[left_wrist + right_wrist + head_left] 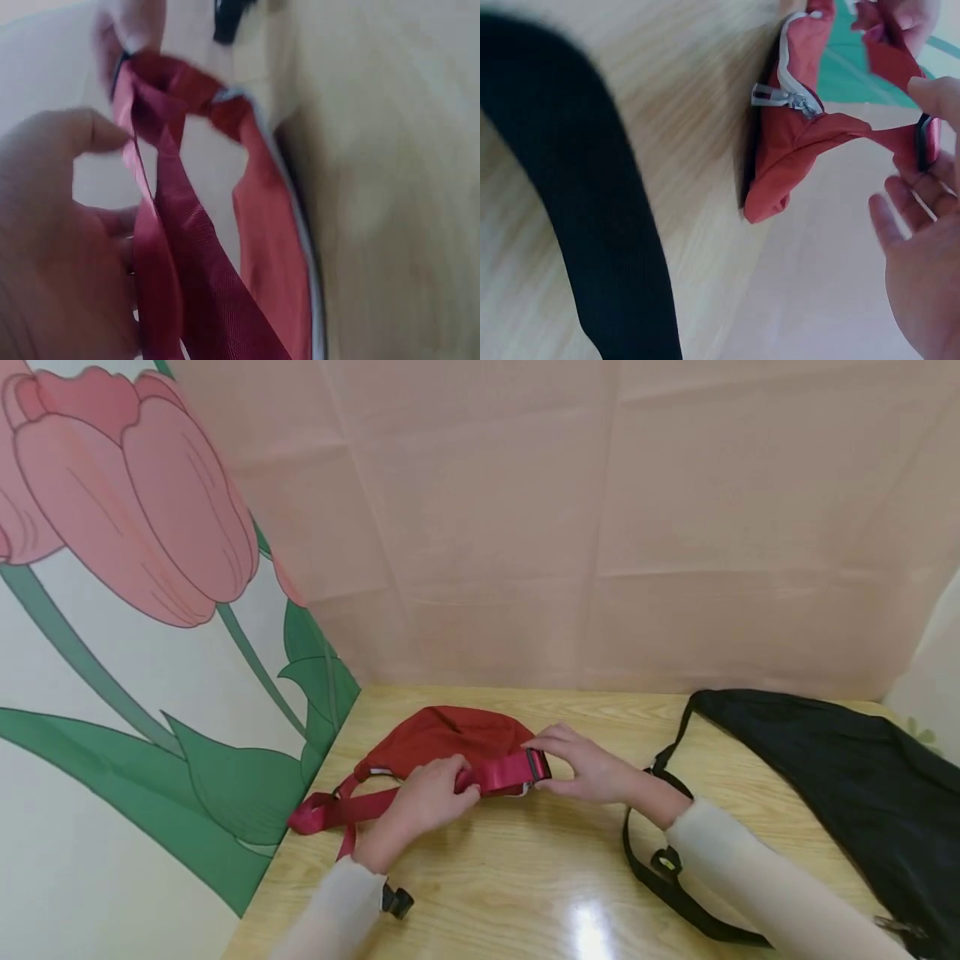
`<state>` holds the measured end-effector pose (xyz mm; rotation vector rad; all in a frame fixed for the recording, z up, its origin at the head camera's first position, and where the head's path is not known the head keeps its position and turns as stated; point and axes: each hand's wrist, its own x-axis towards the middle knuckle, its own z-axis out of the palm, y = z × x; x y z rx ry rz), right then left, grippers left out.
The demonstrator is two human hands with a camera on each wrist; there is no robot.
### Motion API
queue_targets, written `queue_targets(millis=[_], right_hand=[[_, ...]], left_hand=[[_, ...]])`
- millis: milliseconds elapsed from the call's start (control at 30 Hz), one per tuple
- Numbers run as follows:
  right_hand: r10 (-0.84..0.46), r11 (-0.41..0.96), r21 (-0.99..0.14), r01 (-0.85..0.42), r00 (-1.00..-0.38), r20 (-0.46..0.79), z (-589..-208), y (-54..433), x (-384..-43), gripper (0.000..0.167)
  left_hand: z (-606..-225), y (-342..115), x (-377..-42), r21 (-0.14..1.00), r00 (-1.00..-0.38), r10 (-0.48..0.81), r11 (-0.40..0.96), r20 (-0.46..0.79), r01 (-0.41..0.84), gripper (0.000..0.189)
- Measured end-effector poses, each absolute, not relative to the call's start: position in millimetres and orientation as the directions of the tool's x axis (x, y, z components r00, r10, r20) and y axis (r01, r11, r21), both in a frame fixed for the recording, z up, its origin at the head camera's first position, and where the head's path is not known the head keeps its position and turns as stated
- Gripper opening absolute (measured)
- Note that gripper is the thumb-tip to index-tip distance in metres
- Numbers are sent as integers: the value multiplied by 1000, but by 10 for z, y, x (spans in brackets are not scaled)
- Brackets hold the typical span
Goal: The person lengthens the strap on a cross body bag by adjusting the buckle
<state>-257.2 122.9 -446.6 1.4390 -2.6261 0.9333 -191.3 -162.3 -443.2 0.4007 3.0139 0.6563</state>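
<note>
A red waist bag point(453, 727) lies on the wooden table, its crimson webbing strap point(498, 773) lifted in front of it. My left hand point(429, 797) grips the strap midway, thumb on the near side; the left wrist view shows the webbing folded in layers beside the palm point(60, 240). At the strap's right end, my right hand point(588, 766) pinches a black strap slider point(537, 764) between thumb and fingers. A zipper pull point(772, 96) hangs at the bag's end. More strap point(322, 814) is bunched at the left, and a black buckle point(397, 902) lies by my left sleeve.
To the right lies a large black bag point(817, 760), its black strap point(652, 881) looping over the table under my right forearm. A pink cloth point(600, 527) hangs behind the table point(517, 877). The left wall point(135, 660) carries a tulip picture.
</note>
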Motion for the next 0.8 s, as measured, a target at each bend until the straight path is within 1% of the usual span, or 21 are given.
queue_targets(millis=[133,200,267,367,433,500,567,633,700,800], right_hand=[[-776,335,-589,-736,-570,271,-4455,1205,-2501,56],[-776,316,-619,-719,-571,269,-4456,1188,-2479,54],[-770,298,-658,-691,-581,262,-4457,1177,-2463,51],[-768,280,-696,-661,-589,252,-4466,1171,-2452,48],[-770,274,-701,-658,-587,250,-4470,1178,-2447,48],[-774,273,-695,-665,-581,252,-4469,1197,-2440,48],[-777,276,-681,-679,-574,258,-4454,1223,-2426,50],[-781,272,-663,-697,-562,270,-4438,1249,-2414,52],[-783,270,-649,-712,-554,282,-4425,1265,-2400,53],[-788,265,-632,-729,-541,294,-4423,1264,-2383,55]], left_hand=[[-4454,-1488,-1814,452,-948,314,838,56,305,54],[-4472,-1430,-1778,433,-941,328,838,85,331,60],[-4483,-1389,-1749,399,-935,334,846,120,354,59],[-4501,-1368,-1727,387,-929,338,844,151,370,50],[-4494,-1368,-1714,415,-924,350,826,155,382,46],[-4486,-1369,-1708,470,-917,367,788,158,396,43],[-4454,-1360,-1690,515,-907,386,749,172,416,44],[-4420,-1343,-1673,536,-892,400,716,209,447,46],[-4388,-1319,-1656,518,-876,410,706,255,482,49],[-4376,-1284,-1644,460,-857,411,724,311,514,50]])
